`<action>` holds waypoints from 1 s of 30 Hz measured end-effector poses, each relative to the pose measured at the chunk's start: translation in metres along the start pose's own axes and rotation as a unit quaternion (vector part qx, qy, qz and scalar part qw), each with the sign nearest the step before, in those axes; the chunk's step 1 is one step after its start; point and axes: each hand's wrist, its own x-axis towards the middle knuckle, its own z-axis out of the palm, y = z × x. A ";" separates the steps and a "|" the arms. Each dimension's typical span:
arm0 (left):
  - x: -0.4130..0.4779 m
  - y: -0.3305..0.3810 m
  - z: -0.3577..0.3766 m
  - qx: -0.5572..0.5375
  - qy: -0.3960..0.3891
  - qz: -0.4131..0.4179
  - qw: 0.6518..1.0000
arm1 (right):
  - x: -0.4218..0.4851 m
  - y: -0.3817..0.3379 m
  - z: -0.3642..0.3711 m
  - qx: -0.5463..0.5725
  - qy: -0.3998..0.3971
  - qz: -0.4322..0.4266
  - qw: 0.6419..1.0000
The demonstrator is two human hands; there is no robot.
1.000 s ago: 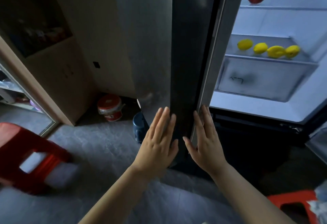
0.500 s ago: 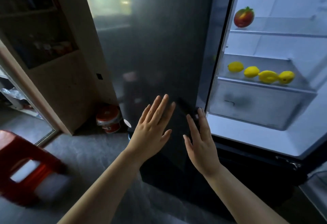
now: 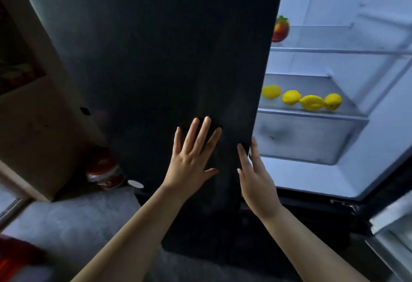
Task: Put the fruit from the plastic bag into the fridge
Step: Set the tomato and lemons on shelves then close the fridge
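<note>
- The left hand (image 3: pixel 191 159) is lying flat against the dark face of the fridge door (image 3: pixel 167 58), fingers straight and spread. It is gripping nothing.
- The right hand (image 3: pixel 256 177) is reaching the door's free vertical edge with straight fingers and is holding nothing. Whether the fingertips are touching the edge cannot be told.
- The fruit is sitting inside the lit fridge, up and to the right of both hands. Four lemons (image 3: pixel 310 102) are lying in a row on a glass shelf (image 3: pixel 312 112). A red-and-yellow fruit (image 3: pixel 280 29) is sitting on the level above, partly hidden behind the door edge.
- The door's long axis is running vertically, and the right hand is the nearer to the opening.
- The plastic bag is not showing in view.
- Judgement: the swing path to the right of the door edge is appearing free, down past the drawer (image 3: pixel 301 136).
</note>
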 end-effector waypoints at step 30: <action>0.011 0.148 -0.005 -0.333 -0.299 0.261 0.855 | -0.126 0.038 -0.127 -0.175 -0.049 0.250 0.951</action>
